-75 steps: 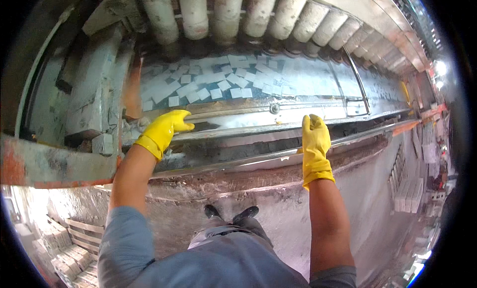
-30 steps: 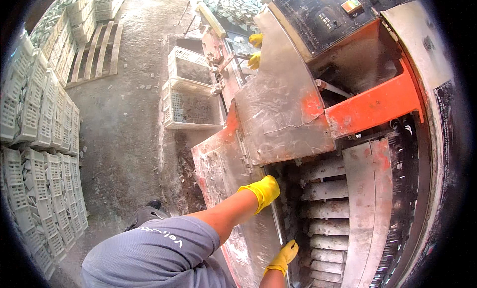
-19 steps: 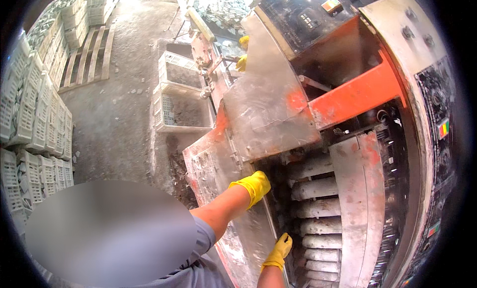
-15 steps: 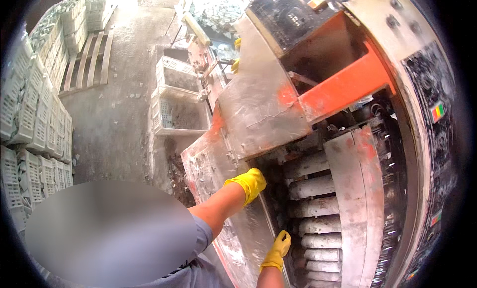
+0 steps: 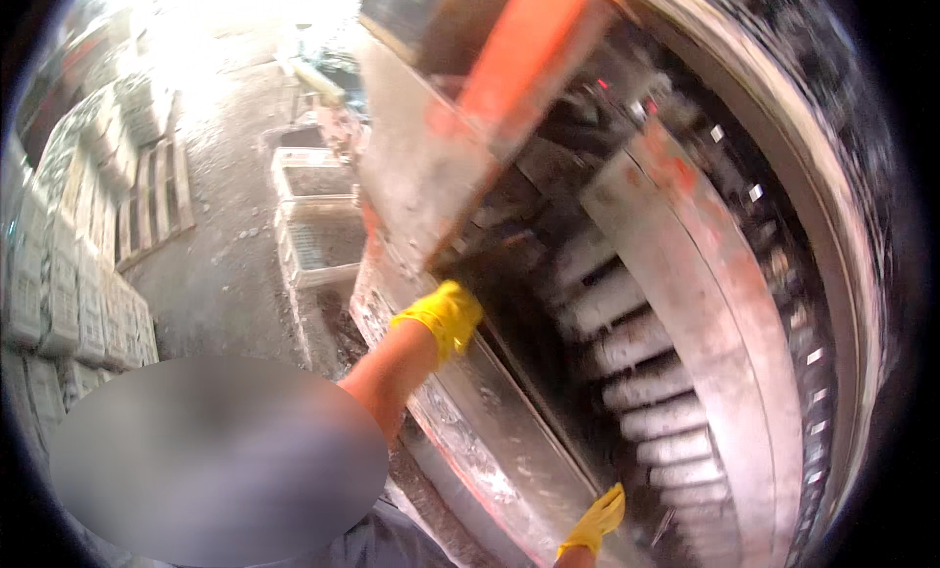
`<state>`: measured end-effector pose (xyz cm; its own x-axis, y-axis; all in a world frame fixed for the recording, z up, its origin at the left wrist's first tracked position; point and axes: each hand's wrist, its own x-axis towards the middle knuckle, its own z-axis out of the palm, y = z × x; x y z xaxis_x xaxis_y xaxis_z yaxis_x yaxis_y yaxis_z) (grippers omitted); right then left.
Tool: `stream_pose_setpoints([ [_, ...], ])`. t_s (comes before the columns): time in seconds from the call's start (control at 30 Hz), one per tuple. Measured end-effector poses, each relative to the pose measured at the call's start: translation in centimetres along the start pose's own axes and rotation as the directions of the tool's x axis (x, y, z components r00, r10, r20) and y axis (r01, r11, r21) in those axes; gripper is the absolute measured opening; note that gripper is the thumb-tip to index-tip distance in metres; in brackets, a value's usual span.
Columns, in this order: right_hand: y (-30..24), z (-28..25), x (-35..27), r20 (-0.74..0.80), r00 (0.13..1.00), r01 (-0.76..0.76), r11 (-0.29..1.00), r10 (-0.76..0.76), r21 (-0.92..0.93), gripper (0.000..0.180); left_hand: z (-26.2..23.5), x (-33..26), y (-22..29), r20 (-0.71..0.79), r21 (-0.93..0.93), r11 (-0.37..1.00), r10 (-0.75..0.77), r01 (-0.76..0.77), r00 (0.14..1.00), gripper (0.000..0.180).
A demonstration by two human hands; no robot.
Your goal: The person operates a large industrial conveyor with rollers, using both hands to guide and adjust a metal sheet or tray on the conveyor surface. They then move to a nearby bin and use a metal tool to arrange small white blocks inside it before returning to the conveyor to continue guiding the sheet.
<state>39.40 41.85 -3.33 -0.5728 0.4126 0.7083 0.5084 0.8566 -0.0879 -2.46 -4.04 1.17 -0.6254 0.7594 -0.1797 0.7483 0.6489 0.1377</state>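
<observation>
My left hand (image 5: 448,313), in a yellow rubber glove, rests against the upper inner edge of a worn metal side panel (image 5: 509,411) on a large machine. Its fingers bend over toward the dark gap and are mostly hidden. Lower down along the same edge lies my right hand (image 5: 597,519), also yellow-gloved, its fingers stretched out and nothing visible in them. Beyond the gap sits a row of dusty grey rollers (image 5: 671,421), partly covered by a long curved metal plate (image 5: 715,284) with red paint patches.
An orange beam (image 5: 529,49) and a bent metal sheet (image 5: 411,157) stand at the machine's far end. White plastic crates (image 5: 318,240) sit on the floor to the left, near a wooden pallet (image 5: 155,201) and stacked filled crates (image 5: 98,308). A large blurred oval covers the lower left.
The view has swung, so the machine appears shifted and turned. My left hand still rests at the panel edge; my right hand shows farther right and lower, its fingers straighter. Yellow gloves beyond the sheet have left view.
</observation>
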Motion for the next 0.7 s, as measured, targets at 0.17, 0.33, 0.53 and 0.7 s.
stream_pose_setpoints([
  [0.17, 3.8, 1.0, -1.3, 0.036, 0.999, 0.013, 0.994, -0.009, -0.108, 0.034, -1.6, 1.1, 0.5, 0.235, 0.053, 0.993, -0.117, 0.107, 0.965, 0.077],
  [0.33, 3.4, 1.1, -0.9, -0.031, 0.999, -0.025, 0.996, 0.022, -0.086, 0.026, -1.3, 1.1, 0.4, 0.216, 0.115, 0.986, -0.142, 0.119, 0.966, 0.082],
  [0.53, 1.6, 0.0, -0.2, -0.153, 0.988, -0.023, 1.000, 0.022, -0.008, 0.020, -1.1, 1.8, -0.2, 0.228, 0.156, 0.978, -0.173, 0.139, 0.958, 0.089],
  [0.7, -1.0, -2.3, -2.6, -0.181, 0.983, -0.037, 0.997, 0.025, -0.064, 0.032, -0.7, 1.7, -0.5, 0.174, 0.135, 0.984, -0.135, 0.113, 0.975, 0.089],
])
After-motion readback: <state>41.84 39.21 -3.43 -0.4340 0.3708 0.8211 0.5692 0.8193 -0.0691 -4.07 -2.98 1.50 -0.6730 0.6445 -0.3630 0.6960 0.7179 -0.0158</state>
